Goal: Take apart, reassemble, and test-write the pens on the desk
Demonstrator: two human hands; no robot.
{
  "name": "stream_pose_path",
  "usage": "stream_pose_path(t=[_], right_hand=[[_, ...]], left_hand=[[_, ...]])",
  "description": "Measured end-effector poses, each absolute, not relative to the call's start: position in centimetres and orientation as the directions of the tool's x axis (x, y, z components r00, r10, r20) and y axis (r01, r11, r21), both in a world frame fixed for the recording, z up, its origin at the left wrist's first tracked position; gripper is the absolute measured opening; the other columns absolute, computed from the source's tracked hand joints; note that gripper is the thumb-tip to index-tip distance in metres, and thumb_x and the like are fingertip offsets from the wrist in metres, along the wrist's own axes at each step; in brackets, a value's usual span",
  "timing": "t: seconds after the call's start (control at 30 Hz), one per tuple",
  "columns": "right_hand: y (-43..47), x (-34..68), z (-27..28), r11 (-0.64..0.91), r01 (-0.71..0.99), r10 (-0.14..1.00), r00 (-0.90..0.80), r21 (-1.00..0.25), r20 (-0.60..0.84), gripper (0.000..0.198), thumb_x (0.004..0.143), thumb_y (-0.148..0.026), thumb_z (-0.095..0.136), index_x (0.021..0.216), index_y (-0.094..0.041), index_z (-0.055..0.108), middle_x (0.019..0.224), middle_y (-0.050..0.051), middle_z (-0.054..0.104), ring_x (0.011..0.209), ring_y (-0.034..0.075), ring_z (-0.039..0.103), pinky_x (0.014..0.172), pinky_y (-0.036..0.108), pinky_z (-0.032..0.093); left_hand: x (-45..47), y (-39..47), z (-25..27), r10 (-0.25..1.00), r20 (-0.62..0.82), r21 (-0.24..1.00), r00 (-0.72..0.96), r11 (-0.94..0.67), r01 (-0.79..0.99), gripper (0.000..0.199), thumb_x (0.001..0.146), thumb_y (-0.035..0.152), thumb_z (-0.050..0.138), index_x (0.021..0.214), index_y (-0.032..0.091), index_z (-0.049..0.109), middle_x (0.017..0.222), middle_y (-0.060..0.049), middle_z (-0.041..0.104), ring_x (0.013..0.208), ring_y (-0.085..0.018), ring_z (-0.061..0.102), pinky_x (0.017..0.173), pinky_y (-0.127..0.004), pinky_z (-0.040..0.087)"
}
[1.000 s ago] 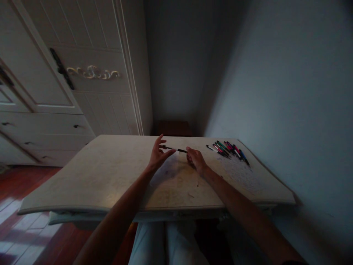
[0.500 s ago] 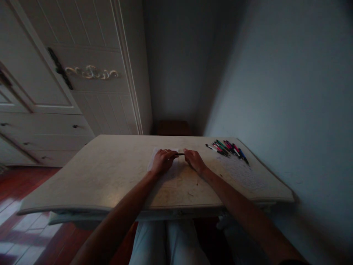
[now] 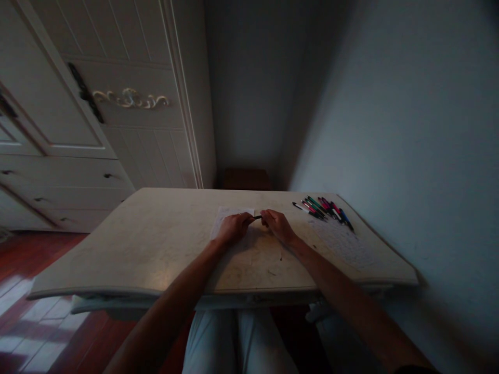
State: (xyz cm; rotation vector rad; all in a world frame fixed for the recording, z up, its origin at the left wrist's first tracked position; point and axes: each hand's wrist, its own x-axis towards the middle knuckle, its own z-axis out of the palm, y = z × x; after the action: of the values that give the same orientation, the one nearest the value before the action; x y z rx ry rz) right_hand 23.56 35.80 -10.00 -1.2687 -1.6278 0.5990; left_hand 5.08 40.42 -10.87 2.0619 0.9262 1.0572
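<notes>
A big white cupboard (image 3: pixel 152 150) stands on the left. It has a long dark handle (image 3: pixel 84 93), a curly decoration (image 3: pixel 130 98) and drawers (image 3: pixel 74 179) down low. Bright light (image 3: pixel 35 319) lies on the red floor (image 3: pixel 97 337). A gray-blue wall (image 3: pixel 397 114) is on the right.

In front of you stretches a pale table (image 3: pixel 128 244), its top blotched with brown toward your edge, where a few dark specks (image 3: pixel 280 257) show, too small to identify. Around the middle you have a white sheet of paper (image 3: pixel 225 212), partly hidden from view. On your right, a loose heap of pens (image 3: pixel 325 209), some green, pink and blue, lies by the far end of a densely marked sheet (image 3: pixel 345 244).
</notes>
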Motion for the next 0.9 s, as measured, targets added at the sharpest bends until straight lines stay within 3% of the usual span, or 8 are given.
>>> stream_pose_path(t=[0.13,0.4,0.6,0.9], right_hand=[[36.08,23.85,-10.18,0.387,0.462,0.899,0.002,-0.798,0.437,0.046,0.091,-0.060,0.047,0.076,-0.020,0.063,0.071,0.003,0.061,0.069,0.017,0.055,0.069,0.030,0.043],[36.53,23.95,-10.44,0.393,0.413,0.897,0.026,-0.822,0.441,0.029,0.084,-0.047,0.062,0.079,-0.019,0.068,0.079,0.005,0.066,0.077,0.019,0.059,0.076,0.031,0.045],[36.48,23.96,-10.65,0.329,0.422,0.909,0.101,-0.845,0.404,0.041,0.083,-0.060,0.060,0.082,-0.019,0.065,0.075,0.004,0.063,0.070,0.017,0.055,0.066,0.028,0.044],[35.89,23.39,-10.50,0.267,0.395,0.945,0.072,-0.879,0.320,0.059,0.087,-0.073,0.043,0.064,-0.020,0.054,0.061,0.001,0.052,0.059,0.015,0.048,0.058,0.028,0.038]], left_hand=[[4.77,40.49,-10.52,0.806,0.394,0.812,0.441,-0.530,0.244,0.010,0.079,0.029,0.071,0.089,0.028,0.073,0.063,-0.001,0.066,0.060,-0.019,0.056,0.064,-0.027,0.036],[4.28,40.15,-9.94,0.793,0.395,0.745,0.464,-0.572,0.343,0.009,0.082,0.026,0.067,0.075,0.025,0.073,0.064,-0.003,0.064,0.056,-0.018,0.051,0.063,-0.028,0.032],[4.36,40.28,-10.37,0.830,0.370,0.853,0.417,-0.482,0.202,0.010,0.076,0.032,0.074,0.083,0.025,0.076,0.074,-0.004,0.070,0.067,-0.019,0.056,0.068,-0.028,0.037],[4.38,40.71,-10.93,0.793,0.455,0.809,0.406,-0.558,0.184,0.010,0.077,0.029,0.076,0.086,0.024,0.076,0.081,-0.004,0.071,0.073,-0.020,0.060,0.073,-0.028,0.042]])
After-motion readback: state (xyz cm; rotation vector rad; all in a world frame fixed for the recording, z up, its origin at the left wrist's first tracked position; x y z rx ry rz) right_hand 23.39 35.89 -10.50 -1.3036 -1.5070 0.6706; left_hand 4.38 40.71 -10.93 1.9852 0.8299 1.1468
